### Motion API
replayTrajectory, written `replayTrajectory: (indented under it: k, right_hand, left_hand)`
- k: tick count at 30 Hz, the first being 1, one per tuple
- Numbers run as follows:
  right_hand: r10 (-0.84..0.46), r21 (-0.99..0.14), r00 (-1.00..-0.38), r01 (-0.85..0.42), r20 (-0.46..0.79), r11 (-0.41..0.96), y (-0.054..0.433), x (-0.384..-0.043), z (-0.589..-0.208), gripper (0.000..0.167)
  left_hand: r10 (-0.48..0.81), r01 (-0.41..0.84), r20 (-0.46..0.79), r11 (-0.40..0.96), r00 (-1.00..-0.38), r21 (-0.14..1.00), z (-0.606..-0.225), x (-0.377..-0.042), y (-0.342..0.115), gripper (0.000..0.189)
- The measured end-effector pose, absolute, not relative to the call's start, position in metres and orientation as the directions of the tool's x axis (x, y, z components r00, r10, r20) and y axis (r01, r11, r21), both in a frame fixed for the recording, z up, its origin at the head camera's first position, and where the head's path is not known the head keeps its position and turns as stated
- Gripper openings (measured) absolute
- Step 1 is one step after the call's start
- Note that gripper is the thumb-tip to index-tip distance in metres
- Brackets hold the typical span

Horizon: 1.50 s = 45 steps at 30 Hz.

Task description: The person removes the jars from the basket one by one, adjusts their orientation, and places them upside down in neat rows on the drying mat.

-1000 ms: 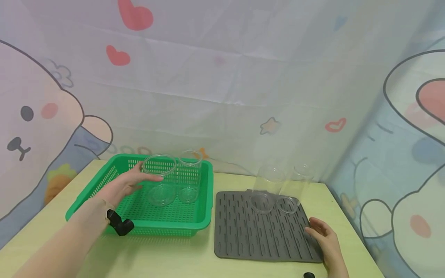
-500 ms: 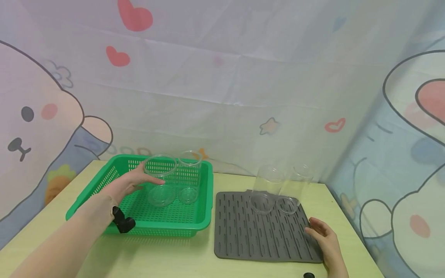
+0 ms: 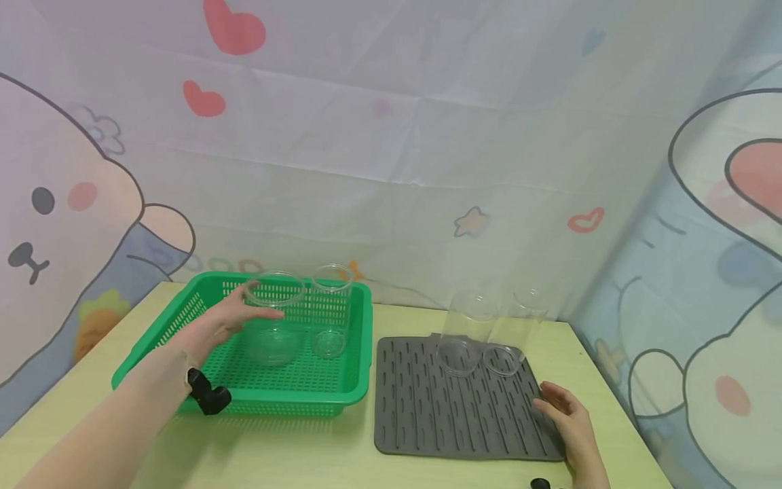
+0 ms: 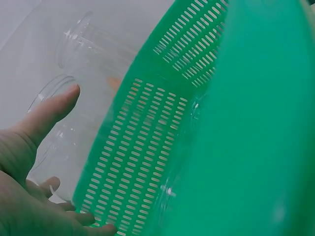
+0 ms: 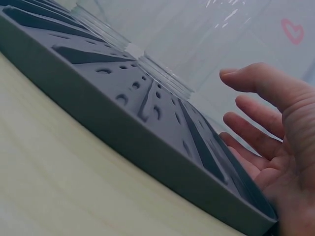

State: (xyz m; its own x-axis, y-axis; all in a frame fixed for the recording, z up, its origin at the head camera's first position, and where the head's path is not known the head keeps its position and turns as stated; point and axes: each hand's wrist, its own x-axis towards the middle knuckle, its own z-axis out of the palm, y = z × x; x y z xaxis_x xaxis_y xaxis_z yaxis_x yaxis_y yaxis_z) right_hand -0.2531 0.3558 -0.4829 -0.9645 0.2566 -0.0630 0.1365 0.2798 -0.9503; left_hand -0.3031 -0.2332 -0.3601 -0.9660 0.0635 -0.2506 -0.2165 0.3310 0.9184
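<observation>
My left hand [image 3: 235,316] grips a wide clear cup [image 3: 275,319] over the green basket [image 3: 360,339], thumb on the near side and fingers reaching behind. In the left wrist view the thumb lies along the cup's rim [image 4: 42,93]. Just right of it in the basket stands a narrower clear cup [image 3: 331,312]. Beside the right edge of the grey drying mat [image 3: 440,421], my right hand [image 3: 571,421] rests with loosely curled fingers, holding nothing. A wide clear cup [image 3: 467,333] and a narrow one [image 3: 516,333] stand side by side towards the mat's back.
Basket and mat lie side by side on a pale yellow table [image 3: 293,448]. A printed cloth backdrop [image 3: 391,156] hangs close behind them. The basket's slotted walls [image 4: 135,162] rise around its contents.
The wide cup in the basket has shifted slightly left together with my left hand, and its base looks blurred. My right hand and the cups on the mat stay put.
</observation>
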Motion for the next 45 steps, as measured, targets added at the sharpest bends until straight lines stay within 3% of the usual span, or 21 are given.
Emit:
replayTrajectory:
  k: [10, 17, 29, 35, 45]
  right_hand:
    - [0.23, -0.95, -0.971, 0.132, -0.066, 0.283, 0.356, -0.251, -0.477, 0.067]
    - [0.188, -0.949, -0.981, 0.005, 0.057, 0.314, 0.355, -0.247, -0.463, 0.058]
    - [0.112, -0.927, -0.958, -0.222, 0.266, 0.302, 0.344, -0.241, -0.424, 0.05]
    - [0.029, -0.899, -0.922, -0.369, 0.386, 0.238, 0.329, -0.236, -0.401, 0.049]
    - [-0.091, -0.86, -0.879, -0.478, 0.469, 0.179, 0.291, -0.225, -0.368, 0.076]
  left_hand:
    - [-0.047, -0.139, -0.131, 0.372, -0.99, 0.918, -0.349, -0.283, -0.232, 0.114]
    - [-0.156, -0.054, 0.007, 0.382, -0.988, 0.923, -0.345, -0.264, -0.225, 0.123]
    - [-0.309, 0.113, 0.275, 0.452, -0.911, 0.885, -0.348, -0.242, -0.197, 0.115]
    - [-0.305, 0.259, 0.485, 0.557, -0.819, 0.789, -0.352, -0.234, -0.179, 0.106]
    - [-0.156, 0.49, 0.83, 0.743, -0.536, 0.456, -0.361, -0.23, -0.151, 0.107]
